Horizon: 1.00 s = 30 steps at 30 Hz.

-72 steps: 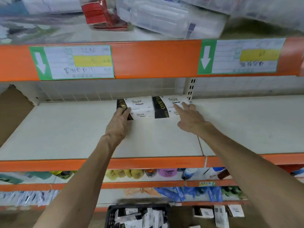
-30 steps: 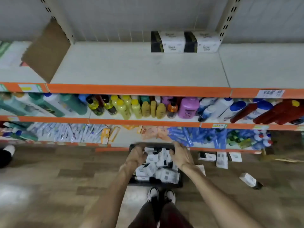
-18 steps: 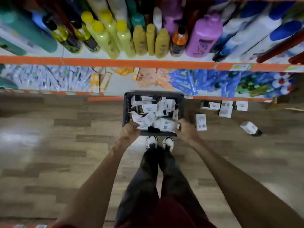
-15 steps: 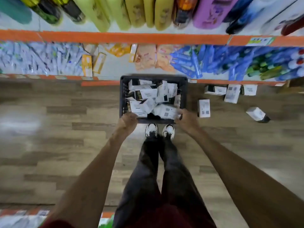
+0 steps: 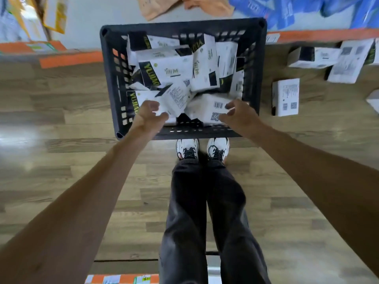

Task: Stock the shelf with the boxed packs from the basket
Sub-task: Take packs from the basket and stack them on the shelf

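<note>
View from above, the person bent over the floor. Nearest the camera, two legs and white shoes (image 5: 202,148) stand just behind the near wall of the black basket (image 5: 108,64), which sits on the wooden floor (image 5: 61,160) against the lowest shelf edge (image 5: 320,34).

Both forearms reach down into the near end of the basket. The left hand (image 5: 150,113) has its fingers curled above a white pack (image 5: 173,99) lying tilted on the heap; thumb and fingers appear parted, and whether they already touch it cannot be told. The right hand (image 5: 239,114) is likewise half curled over the barcode pack (image 5: 211,108), fingertips at its near right edge, no firm grip visible.

Step in hand, as judged: picking up packs for the shelf. The packs lie jumbled at different angles, so each hand should take only the topmost pack under it, thumb on one long face and fingers on the opposite one, and lift straight up so neighbours do not catch and spill. Squeezing lightly should spare the thin card.

Further in, more packs fill the basket to its far wall. Loose packs (image 5: 285,97) lie on the floor to the right, outside the basket.
</note>
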Each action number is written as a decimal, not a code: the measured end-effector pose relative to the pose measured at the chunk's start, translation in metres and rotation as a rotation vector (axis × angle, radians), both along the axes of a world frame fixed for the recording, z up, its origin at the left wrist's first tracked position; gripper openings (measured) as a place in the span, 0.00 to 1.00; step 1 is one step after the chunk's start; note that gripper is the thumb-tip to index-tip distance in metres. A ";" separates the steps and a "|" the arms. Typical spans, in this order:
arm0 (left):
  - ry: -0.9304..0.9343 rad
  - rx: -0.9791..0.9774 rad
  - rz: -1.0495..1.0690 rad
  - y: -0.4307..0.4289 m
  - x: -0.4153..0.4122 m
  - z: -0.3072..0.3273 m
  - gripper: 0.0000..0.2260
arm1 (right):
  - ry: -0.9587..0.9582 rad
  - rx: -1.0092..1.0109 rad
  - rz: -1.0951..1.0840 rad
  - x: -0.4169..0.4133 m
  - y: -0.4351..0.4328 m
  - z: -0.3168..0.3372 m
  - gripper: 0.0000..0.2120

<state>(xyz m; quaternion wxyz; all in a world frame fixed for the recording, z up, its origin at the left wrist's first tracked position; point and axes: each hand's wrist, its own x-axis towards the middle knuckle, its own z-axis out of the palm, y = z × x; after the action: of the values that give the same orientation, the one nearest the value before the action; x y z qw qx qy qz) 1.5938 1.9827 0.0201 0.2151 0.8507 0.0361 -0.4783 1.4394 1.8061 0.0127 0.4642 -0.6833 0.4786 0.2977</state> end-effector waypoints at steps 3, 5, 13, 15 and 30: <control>-0.123 0.022 0.126 -0.005 0.024 -0.034 0.20 | -0.037 -0.036 -0.067 0.010 0.001 -0.033 0.22; -0.175 0.038 0.164 -0.007 0.039 -0.050 0.20 | -0.057 -0.084 -0.081 0.021 -0.001 -0.053 0.23; -0.286 0.005 0.100 -0.029 0.070 -0.097 0.20 | -0.107 -0.115 -0.146 0.066 -0.016 -0.104 0.31; -0.285 0.000 0.098 -0.029 0.073 -0.106 0.25 | -0.088 -0.143 -0.171 0.070 -0.017 -0.114 0.33; -0.152 -0.055 0.297 -0.016 0.062 -0.068 0.20 | -0.082 -0.146 -0.484 0.070 -0.020 -0.074 0.22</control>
<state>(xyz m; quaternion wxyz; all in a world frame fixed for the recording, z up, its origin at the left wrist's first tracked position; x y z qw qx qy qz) 1.6554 1.9667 -0.0474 0.3088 0.8634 0.1318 -0.3765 1.5095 1.7865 -0.0608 0.4902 -0.5919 0.6294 0.1146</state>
